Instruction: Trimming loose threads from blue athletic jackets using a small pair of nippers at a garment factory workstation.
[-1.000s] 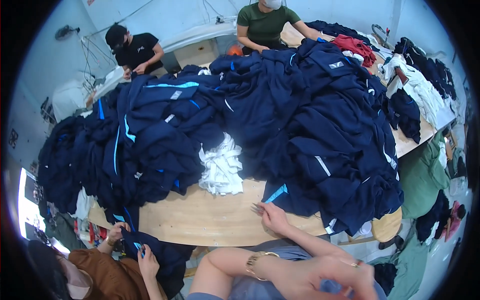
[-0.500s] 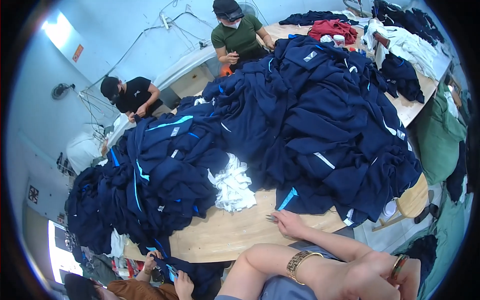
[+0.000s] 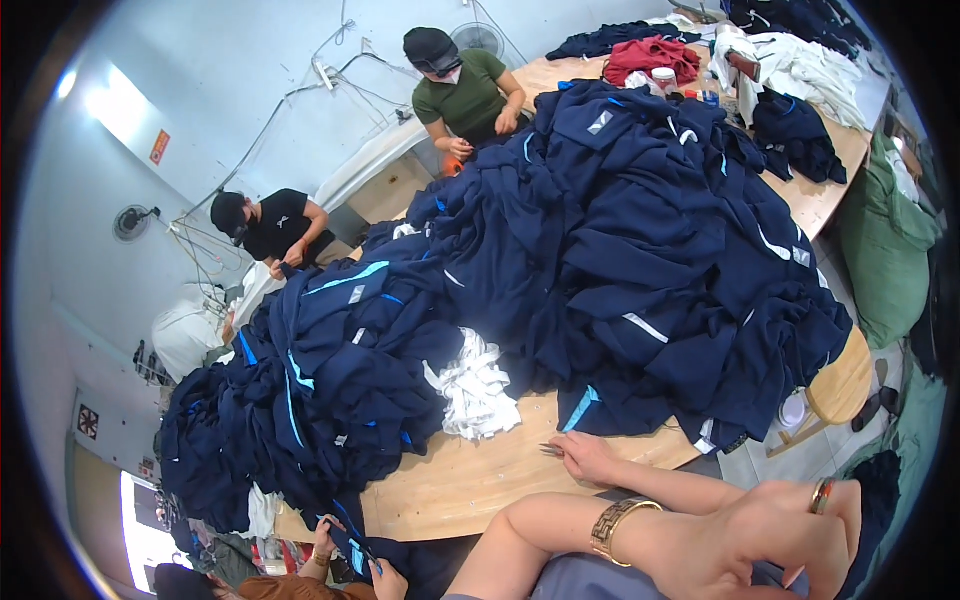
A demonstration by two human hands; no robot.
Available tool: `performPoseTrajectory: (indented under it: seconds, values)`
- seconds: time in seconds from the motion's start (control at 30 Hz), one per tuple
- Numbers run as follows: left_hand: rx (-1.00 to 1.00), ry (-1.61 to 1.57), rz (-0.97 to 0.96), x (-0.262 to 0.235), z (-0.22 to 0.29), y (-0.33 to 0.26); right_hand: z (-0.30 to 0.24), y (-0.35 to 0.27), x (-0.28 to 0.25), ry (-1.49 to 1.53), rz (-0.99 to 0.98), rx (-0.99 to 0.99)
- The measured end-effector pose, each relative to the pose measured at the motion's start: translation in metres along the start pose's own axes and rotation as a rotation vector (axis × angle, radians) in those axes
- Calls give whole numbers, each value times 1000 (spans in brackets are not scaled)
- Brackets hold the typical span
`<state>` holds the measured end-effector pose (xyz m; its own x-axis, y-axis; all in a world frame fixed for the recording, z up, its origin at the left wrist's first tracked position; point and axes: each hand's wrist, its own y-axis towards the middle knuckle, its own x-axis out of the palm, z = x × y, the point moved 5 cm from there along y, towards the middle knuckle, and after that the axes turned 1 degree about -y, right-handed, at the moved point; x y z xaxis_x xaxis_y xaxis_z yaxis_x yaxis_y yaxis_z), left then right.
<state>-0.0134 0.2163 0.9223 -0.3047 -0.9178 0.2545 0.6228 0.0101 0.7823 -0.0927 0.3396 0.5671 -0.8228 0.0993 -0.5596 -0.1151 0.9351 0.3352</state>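
Note:
My right hand rests near the table's front edge, closed on a pair of thread snips. The two slim metal points stick out to the left past the fingers. Just beyond it lies a navy garment with a light-blue strip. My left arm crosses in front, a gold bracelet at the wrist. My left hand is close to the camera at the right, over my right arm. Its fingers are curled, one wearing a ring; what they grip, if anything, is hidden.
Navy garments are heaped across the wooden table. White strips lie bunched at the middle. Two people stand across the table; another, lower left, handles navy cloth. A wooden stool and a green sack are at right.
The whole view has shifted slightly, so the scene sits a little lower at the left. My right hand keeps the snips by the table edge. My left hand stays curled.

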Motion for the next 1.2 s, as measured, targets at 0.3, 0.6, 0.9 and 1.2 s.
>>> performPoseTrajectory:
  seconds: [0.3,0.6,0.9,1.2]
  values:
    - [-458,-802,-428,-3,-30,-46,34,-28,6,137,125,93]
    - [-635,-803,-349,18,-26,-66,26,-2,15,159,79,138]
    - [-392,-657,-325,13,-39,-65,27,-20,6,935,22,351]
    - [-198,-154,-403,-9,13,-96,20,-82,-227,82,900,478]
